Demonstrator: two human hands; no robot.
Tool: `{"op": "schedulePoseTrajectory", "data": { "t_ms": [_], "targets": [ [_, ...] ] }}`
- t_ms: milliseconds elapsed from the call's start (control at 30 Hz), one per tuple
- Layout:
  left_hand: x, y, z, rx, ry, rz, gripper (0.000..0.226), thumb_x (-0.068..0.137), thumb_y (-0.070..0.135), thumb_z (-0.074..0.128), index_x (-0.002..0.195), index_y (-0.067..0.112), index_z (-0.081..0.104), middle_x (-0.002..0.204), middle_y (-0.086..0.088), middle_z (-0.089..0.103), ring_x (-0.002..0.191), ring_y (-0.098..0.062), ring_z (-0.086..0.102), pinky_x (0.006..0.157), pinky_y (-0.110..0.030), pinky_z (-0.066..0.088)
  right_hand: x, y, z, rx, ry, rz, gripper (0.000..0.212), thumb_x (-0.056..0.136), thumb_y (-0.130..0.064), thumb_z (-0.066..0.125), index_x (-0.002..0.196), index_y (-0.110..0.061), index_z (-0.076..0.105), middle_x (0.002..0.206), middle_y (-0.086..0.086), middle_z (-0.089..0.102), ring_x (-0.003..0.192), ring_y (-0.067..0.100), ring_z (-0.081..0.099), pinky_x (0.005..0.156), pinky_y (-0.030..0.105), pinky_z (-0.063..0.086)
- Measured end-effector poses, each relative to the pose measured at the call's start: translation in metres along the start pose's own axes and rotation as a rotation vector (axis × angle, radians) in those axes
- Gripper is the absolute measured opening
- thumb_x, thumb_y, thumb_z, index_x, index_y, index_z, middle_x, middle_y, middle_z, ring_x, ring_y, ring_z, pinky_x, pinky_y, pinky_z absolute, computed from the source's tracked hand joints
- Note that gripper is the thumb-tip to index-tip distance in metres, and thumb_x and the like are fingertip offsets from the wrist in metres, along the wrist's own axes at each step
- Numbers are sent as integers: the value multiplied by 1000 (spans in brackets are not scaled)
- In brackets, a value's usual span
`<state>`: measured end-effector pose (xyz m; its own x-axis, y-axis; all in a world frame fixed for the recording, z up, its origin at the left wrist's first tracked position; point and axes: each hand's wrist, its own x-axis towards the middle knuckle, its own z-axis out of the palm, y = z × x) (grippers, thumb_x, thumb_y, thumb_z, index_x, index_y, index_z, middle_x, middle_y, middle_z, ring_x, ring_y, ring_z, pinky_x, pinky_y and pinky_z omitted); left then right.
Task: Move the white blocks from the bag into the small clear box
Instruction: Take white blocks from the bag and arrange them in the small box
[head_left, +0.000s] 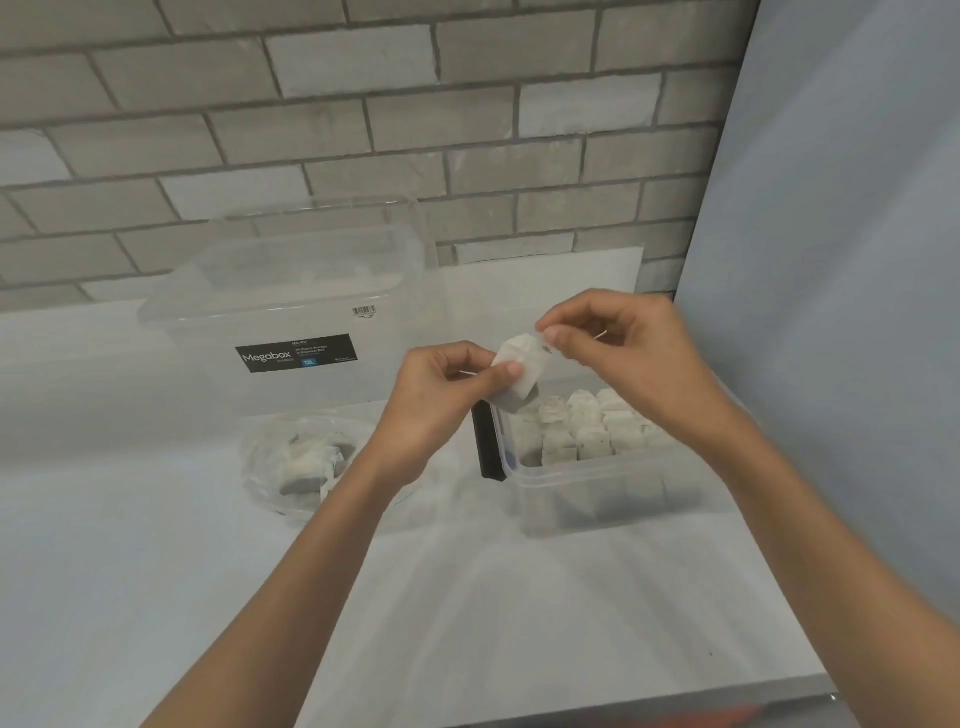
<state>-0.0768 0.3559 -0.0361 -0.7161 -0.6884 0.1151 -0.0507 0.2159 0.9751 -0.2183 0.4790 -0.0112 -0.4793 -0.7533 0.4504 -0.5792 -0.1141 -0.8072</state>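
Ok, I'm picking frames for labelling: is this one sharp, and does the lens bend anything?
Head view: soft all over, the held white block slightly smeared; brick wall lines bow from wide-angle distortion; light even, shadows faint; the Megabox label reads, its small print does not.

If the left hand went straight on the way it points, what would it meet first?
Probably the right hand, pinching the same white block the left hand holds; depth is unclear.

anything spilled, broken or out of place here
Nothing stands out. Blocks stand in tidy rows in the small clear box, others lie inside the bag, and the left hand and right hand pinch one block over the box.
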Motion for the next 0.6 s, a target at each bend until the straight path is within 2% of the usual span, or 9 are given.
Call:
{"op": "schedulePoseTrajectory", "data": {
  "t_ms": [100,200,300,433,500,600],
  "targets": [
    [1,0,4,-45,24,26,14,81,20,75,84,7,74,74,-1,75,70,-7,69,73,-16,52,-5,0,11,-273,0,-92,11,83,-20,73,93,-18,76,87,-6,71,72,4,63,69,8,46],
    [2,0,7,-52,33,52,18,80,21,76,89,5,75,79,-6,75,73,-12,71,76,-18,54,-5,1,15,-353,4,-92,17,83,-24,74,98,-17,76,88,-4,72,72,-1,62,70,4,44],
    [3,-1,8,-62,51,60,16,79,20,77,89,7,75,79,-6,75,72,-11,71,74,-16,52,-2,0,15,-329,-6,-39,18,81,-24,75,99,-18,76,86,-5,72,73,-3,61,69,2,43],
    [4,-5,7,-33,40,45,15,80,23,77,89,10,76,79,-7,76,76,-14,72,80,-19,54,5,5,18,-253,-31,48,12,80,-22,75,92,-21,77,81,-9,73,73,-2,64,65,3,43],
    [5,-6,4,21,37,38,14,81,26,76,88,14,77,80,-2,76,78,-11,71,79,-18,52,9,8,16,-223,-52,68,6,81,-20,75,87,-21,77,78,-11,73,72,-5,64,64,3,42],
    [10,-12,-7,114,97,33,10,83,29,74,86,20,78,82,6,76,81,-12,69,83,-24,49,19,14,5,-196,-96,144,5,79,-19,77,83,-22,76,76,-12,72,69,-7,62,65,3,44]
  ]
}}
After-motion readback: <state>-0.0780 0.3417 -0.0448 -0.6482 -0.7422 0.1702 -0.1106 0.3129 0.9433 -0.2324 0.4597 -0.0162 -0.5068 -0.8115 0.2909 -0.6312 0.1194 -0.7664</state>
